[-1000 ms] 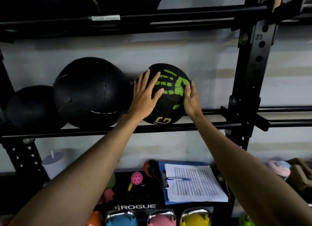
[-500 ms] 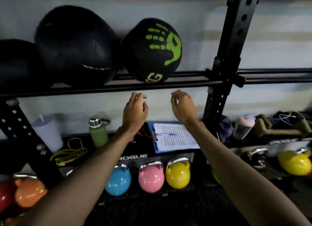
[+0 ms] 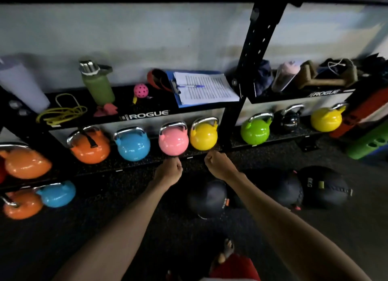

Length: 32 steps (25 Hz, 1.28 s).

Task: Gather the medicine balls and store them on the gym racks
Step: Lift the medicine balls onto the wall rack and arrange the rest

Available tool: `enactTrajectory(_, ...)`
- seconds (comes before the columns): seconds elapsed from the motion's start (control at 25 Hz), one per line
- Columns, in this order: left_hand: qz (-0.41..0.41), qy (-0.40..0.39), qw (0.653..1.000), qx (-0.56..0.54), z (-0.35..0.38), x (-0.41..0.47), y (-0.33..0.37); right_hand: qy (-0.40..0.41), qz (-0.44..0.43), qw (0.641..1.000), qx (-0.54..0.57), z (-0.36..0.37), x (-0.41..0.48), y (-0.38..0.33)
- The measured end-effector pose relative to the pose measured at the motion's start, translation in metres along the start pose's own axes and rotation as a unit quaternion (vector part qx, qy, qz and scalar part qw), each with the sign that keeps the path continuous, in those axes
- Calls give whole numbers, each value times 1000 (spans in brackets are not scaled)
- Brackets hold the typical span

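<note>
With the handprint ball racked, left hand (image 3: 169, 171) and right hand (image 3: 217, 164) have dropped, loosely curled and empty; more medicine balls (image 3: 206, 197) wait on the floor (image 3: 126, 222)

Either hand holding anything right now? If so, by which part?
Nothing is held. Left hand and right hand are both loosely curled and empty; the nearest medicine ball lies untouched on the floor.
</note>
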<state>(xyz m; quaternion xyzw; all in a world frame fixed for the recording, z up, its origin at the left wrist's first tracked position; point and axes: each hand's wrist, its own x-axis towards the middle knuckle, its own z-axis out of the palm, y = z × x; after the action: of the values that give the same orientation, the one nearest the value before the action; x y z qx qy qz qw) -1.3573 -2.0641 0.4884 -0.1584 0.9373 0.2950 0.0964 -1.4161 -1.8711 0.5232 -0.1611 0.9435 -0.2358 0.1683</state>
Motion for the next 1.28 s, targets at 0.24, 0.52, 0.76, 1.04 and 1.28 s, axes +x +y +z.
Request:
enactTrajectory(0.24,-63,-127,990,11,91,-18,4,-85,109,988,64,34,-22,81)
enactTrajectory(0.52,-147,-180,973,1,186,6,41,-172,161,966,107,58,-10,199)
enactTrajectory(0.76,-228,-199,953,-34,295,43,30,-232,250,936,81,127,11,300)
enactTrajectory(1.04,-359,-93,912,-173,420,148,-49,-191,458,794,352,290,89,414)
enactTrajectory(1.28,-414,62,865,-275,491,250,-168,-113,525,646,542,427,147,510)
